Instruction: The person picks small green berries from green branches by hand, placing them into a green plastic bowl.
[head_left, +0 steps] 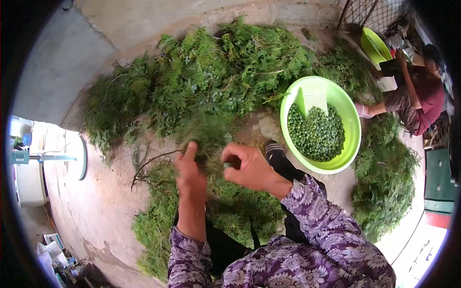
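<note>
My left hand [191, 170] is closed around a leafy evergreen branch [204, 137]. Its foliage is blurred by motion, and a bare brown stem [156, 157] sticks out to the left. My right hand [254, 165] is curled just right of the branch, thumb and fingers pinched on a small grey-green cone [227, 165], only partly visible. To the right of that hand stands a lime-green plastic basin [356, 137] with a ribbed panel on its inner wall. Many small round green cones [317, 134] lie in it.
A large heap of cut evergreen branches [216, 67] lies along the wall. More branches [384, 177] lie at the right, and others [158, 230] beneath me. A co-worker [418, 96] sits at the right near another green basin [375, 45]. A stand fan [79, 156] is at the left.
</note>
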The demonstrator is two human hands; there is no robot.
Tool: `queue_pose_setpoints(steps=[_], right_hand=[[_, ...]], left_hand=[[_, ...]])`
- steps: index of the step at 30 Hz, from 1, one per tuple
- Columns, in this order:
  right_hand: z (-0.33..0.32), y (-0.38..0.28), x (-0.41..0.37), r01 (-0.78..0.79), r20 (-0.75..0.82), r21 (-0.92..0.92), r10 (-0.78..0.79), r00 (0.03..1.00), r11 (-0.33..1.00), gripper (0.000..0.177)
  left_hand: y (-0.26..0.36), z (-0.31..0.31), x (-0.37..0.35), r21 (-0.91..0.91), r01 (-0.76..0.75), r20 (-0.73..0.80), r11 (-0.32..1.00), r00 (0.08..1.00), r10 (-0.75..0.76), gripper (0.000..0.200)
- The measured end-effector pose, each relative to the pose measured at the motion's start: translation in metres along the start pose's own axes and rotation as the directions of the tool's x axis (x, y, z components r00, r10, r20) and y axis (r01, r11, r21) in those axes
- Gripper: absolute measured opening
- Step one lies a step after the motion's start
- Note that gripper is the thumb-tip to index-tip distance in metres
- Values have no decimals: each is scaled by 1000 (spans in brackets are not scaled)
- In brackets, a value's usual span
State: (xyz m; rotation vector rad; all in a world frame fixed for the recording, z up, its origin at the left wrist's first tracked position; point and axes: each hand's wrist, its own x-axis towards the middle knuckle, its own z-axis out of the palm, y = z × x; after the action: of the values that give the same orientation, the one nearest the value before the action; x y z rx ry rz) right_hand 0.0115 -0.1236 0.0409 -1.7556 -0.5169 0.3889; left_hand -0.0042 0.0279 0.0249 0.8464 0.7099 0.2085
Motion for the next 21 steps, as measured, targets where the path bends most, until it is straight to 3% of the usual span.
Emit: queue_pose_setpoints(steps=[1, 3, 4, 5, 6, 7, 9, 11, 17, 21], right_hand=[[3, 3, -5, 47, 7, 58, -47, 999, 997, 14], [-1, 2, -8, 96, 17, 121, -98, 995, 988, 15], [-7, -5, -8, -149, 112, 427, 111, 987, 892, 14], [-12, -8, -8, -383, 267, 653, 275, 924, 654, 13], [-13, -1, -5, -369, 294, 755, 224, 929, 541, 15], [-14, 2, -2, -374, 299, 753, 224, 928, 542, 15], [-17, 4, 2, -404, 373, 868, 158, 914, 288, 15], [-15, -4, 4, -412, 376, 869, 176, 910, 276, 13], [-8, 8, 3, -495, 481, 790, 135, 866, 361, 10], [-1, 10, 4, -536, 475, 791, 255, 842, 296, 20]], left_hand=[[9, -4, 4, 4, 41, -56, 999, 998, -41, 12], [10, -16, 12, -8, -19, 21, 1000, 1000, 19, 11], [11, -15, 10, -18, -11, 39, 1000, 999, 12, 14], [12, -14, 8, -30, -2, 57, 1000, 998, 4, 18], [15, -11, 5, -34, -4, 51, 999, 999, 6, 18], [19, -8, 1, -47, 60, 62, 997, 996, -57, 18], [18, -5, 1, -59, 123, 74, 991, 990, -118, 18], [12, -5, 6, -145, 105, 21, 984, 994, -103, 18], [18, -4, 2, -144, 114, -11, 983, 993, -116, 20], [22, -1, -2, -165, 126, -4, 978, 992, -128, 20]])
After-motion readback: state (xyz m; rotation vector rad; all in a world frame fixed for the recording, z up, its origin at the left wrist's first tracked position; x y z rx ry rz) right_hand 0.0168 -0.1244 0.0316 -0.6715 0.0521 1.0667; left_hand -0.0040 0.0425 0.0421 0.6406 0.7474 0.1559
